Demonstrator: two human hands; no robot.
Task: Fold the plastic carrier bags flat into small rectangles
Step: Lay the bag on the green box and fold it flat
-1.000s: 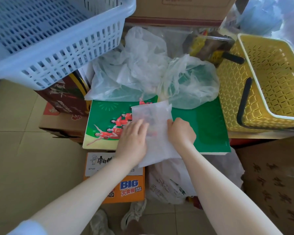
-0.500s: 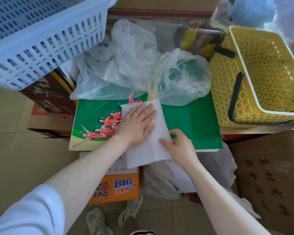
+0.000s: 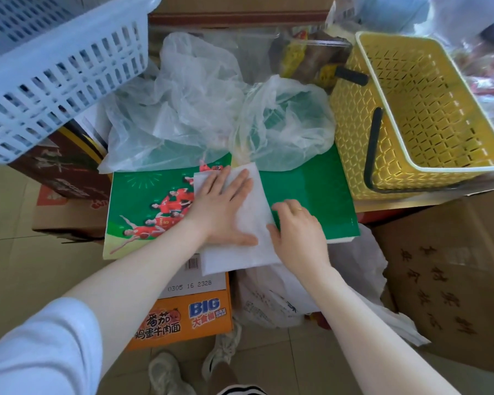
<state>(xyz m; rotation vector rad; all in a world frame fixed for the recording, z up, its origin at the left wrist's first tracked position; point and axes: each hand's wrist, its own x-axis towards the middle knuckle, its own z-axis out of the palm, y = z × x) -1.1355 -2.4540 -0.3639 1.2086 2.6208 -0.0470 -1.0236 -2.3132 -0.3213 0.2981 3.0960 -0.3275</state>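
1. The folded white bag (image 3: 241, 223) lies flat as a long rectangle on the green printed box (image 3: 311, 195). Its long axis runs from the far side, near the loose bags, toward the person, and it leans a little to the right at the near end.
2. The near end of the folded white bag passes over the front edge of the green printed box and hangs above the orange carton (image 3: 183, 315).
3. The left hand (image 3: 221, 208) presses on the bag with straight, spread fingers, palm down; the fingertips point away from the person.
4. The right hand (image 3: 297, 232) is at the right long edge of the bag. Its fingers are curled and the thumb touches the edge; whether it pinches the plastic, I cannot tell.
5. Just behind the folded bag, two crumpled clear bags (image 3: 188, 109) lie on the far part of the green box; the right one almost touches the far short edge.
6. A yellow basket (image 3: 428, 109) with a black handle stands to the right, well apart from the bag.
7. A white-blue basket (image 3: 49, 67) is up on the left.
8. Below, in front of the cartons, another white bag (image 3: 268, 303) lies, and the person's shoes (image 3: 166, 372) stand on the tiled floor.
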